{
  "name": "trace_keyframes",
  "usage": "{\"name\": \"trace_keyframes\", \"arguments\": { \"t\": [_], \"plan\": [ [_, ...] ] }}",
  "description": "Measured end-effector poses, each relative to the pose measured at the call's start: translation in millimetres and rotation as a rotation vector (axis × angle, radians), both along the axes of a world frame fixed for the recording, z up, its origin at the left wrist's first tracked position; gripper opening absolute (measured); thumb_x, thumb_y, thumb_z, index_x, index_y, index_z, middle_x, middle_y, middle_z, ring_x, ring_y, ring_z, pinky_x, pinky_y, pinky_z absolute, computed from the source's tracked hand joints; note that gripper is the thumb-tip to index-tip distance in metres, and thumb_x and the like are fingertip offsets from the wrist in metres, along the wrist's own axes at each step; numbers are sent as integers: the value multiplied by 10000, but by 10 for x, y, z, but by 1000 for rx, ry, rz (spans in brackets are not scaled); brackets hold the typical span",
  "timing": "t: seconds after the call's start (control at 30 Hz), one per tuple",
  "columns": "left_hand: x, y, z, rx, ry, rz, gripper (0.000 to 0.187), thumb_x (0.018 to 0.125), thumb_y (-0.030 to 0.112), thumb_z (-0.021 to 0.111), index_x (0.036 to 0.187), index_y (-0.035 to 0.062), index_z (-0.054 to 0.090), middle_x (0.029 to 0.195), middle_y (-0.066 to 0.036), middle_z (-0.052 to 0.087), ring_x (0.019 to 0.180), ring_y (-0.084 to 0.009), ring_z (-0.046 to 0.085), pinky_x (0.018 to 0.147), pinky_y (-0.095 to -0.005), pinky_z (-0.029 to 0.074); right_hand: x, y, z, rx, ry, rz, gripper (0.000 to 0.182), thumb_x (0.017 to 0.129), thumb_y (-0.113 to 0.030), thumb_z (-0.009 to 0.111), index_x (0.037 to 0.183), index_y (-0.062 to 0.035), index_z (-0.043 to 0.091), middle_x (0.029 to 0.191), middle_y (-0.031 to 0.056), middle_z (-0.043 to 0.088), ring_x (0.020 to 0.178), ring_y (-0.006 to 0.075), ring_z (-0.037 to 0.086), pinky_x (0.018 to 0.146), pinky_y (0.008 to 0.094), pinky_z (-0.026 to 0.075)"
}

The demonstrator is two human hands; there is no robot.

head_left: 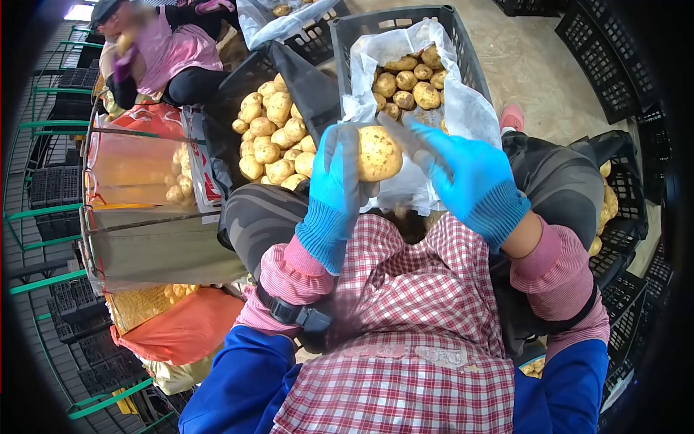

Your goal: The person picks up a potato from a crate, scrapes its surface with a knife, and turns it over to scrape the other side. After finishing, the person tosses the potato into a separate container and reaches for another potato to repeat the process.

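One potato (378, 152) sits gripped in the left hand (334, 195); right hand (471, 181) open-fingered beside it; lined crate (463, 50) partly filled, pile (273, 137) remaining.

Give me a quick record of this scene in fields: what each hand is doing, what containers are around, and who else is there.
left hand: left hand in a blue glove holds one potato
right hand: right hand in a blue glove, open, fingers beside the potato; touching or not, cannot tell
ahead: lined crate partly filled with potatoes
ahead left: open heap of potatoes
far left: clear bag on a metal frame
other person: co-worker in pink, top left
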State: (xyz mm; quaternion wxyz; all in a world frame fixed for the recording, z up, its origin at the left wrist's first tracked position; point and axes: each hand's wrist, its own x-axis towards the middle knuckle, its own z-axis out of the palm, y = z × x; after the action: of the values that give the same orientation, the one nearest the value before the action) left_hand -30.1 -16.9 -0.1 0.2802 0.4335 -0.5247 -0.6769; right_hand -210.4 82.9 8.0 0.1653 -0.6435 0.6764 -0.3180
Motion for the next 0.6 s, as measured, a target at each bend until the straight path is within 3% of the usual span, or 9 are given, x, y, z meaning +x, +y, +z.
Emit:
{"name": "trace_keyframes", "arguments": {
  "t": [0.07,0.2,0.3,0.6],
  "plan": [
    [-37,61,29,-13,17,59,488,1045,510,413,1178,72,583,938,-64,653,642,-105,600,501,-196,461,4,-17,-27,-45,38,-45,411,926,-211,616,1322,-103,594,785,141,654,716,332,656,633,440,516],
    [-53,63,-2,-30,80,92,460,1030,520,464,1113,71,515,748,-37,590,474,-64,488,390,-195,342,61,-11,-88,-55,87,-14,420,932,-216,605,1339,-114,585,812,162,668,732,341,663,645,436,520],
    [-39,27,-13,-39,0,106,469,1030,514,458,1192,86,560,921,-52,640,617,-88,586,483,-189,451,123,-12,-36,22,54,8,487,900,-171,615,1383,-138,566,849,182,684,757,348,675,670,429,533],
    [-73,65,1,-298,-100,134,468,1027,487,490,1216,61,535,860,-53,622,558,-59,520,468,-180,404,48,-43,-52,21,31,1,456,939,-245,607,1386,-165,569,859,181,692,743,346,681,654,443,531]
  ]
}}
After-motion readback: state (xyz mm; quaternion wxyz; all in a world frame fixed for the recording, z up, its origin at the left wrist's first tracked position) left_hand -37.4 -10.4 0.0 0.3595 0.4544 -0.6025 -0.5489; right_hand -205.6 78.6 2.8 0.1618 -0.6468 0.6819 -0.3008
